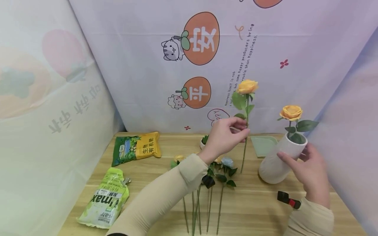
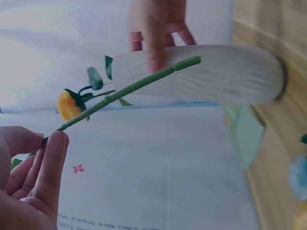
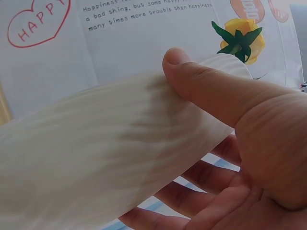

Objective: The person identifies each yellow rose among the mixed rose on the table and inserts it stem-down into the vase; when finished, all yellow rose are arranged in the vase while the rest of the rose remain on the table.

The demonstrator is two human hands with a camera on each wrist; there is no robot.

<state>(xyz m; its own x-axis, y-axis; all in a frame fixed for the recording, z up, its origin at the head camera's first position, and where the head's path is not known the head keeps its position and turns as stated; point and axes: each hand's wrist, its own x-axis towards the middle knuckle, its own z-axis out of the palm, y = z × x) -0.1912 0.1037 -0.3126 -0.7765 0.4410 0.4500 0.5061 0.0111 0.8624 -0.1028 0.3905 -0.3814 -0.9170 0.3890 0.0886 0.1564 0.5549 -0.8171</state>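
Between thumb and fingers, my left hand [image 1: 226,137] pinches the green stem [image 2: 132,88] of a yellow artificial rose [image 1: 247,87], held upright with its lower end hanging free above the table. My right hand [image 1: 310,168] grips a white ribbed vase [image 1: 279,163] around its side, thumb in front and fingers behind. The vase leans to the right. Out of its mouth rises another yellow rose [image 1: 291,112] with green leaves. Several more roses, including a pale blue rose [image 1: 227,162], lie on the table under my left forearm, which hides part of them.
On the left of the wooden table [image 1: 165,177] lie a green and yellow bag [image 1: 136,149] and a lime-green bag [image 1: 104,200] with a clip. A small potted plant [image 1: 204,141] and a pale green tray [image 1: 263,146] stand at the back. Printed cloth hangs around the table.
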